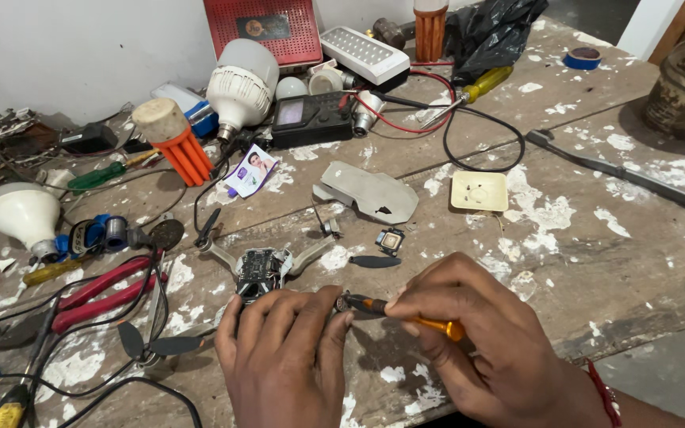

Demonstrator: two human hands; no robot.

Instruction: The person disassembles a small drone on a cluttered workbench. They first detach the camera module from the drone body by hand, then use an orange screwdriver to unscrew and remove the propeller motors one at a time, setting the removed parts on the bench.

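My left hand point(287, 357) rests on the near end of a small grey drone frame point(259, 268) with an exposed circuit board, pinching a small dark part at its fingertips. My right hand point(477, 341) holds a small orange-handled screwdriver point(414, 320), whose tip meets that part by my left fingers. A grey drone shell cover point(370, 192) lies beyond, with a small square camera module point(391, 240) and a loose black propeller blade point(373, 261) near it.
The paint-spattered wooden workbench point(596, 238) carries red-handled pliers point(97, 295), white bulbs point(241, 82), a black multimeter point(311, 119) with red and black leads, a cream square plate point(479, 191), a green screwdriver point(98, 176), a yellow screwdriver point(481, 83) and tangled black wires point(81, 380).
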